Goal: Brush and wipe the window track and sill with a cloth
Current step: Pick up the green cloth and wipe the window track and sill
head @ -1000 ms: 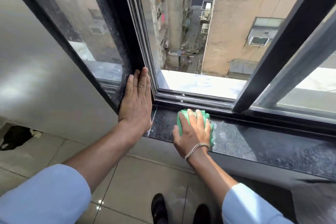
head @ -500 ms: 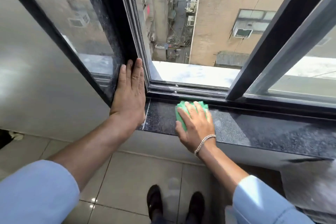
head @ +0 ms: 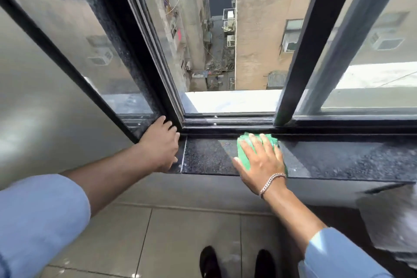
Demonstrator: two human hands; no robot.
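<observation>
Green cloth (head: 244,153) lies on the granite sill (head: 338,160) at five o'clock, pressed under the flat, spread right hand (head: 261,160); the left hand (head: 161,144), loosely curled and empty, rests at nine o'clock.

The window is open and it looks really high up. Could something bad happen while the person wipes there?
Maybe. The right hand presses the green cloth flat on the dark speckled stone sill, right beside the open window track; a hard push could send the cloth out over the drop. The left hand rests at the black frame corner, where fingers could get pinched.
</observation>
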